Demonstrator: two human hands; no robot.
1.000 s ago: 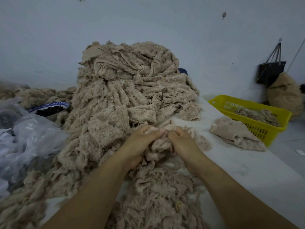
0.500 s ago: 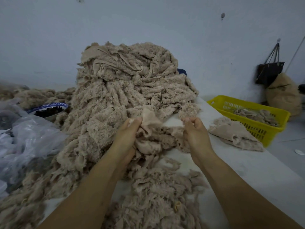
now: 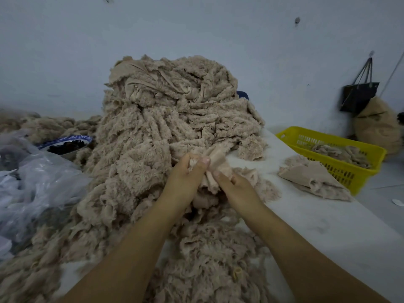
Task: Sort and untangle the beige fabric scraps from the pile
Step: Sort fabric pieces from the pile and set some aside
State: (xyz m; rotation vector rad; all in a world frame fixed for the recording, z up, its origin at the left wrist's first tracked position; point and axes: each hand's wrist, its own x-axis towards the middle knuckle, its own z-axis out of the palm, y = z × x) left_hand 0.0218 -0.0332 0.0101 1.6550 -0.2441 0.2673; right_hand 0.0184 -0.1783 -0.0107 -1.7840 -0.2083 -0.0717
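Left grip (image 3: 185, 173) and right grip (image 3: 238, 189) pinch a beige scrap (image 3: 218, 158) by the pile (image 3: 164, 119); it looks soft, light, clingy, best taken at a loose edge.

Textile wkshop: scrap pile (image 3: 175, 132), yellow basket (image 3: 328, 141).

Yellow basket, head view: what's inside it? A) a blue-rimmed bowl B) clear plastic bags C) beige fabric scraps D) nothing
C: the yellow basket at the right edge of the table holds a small heap of beige fabric scraps, visible above its front wall.
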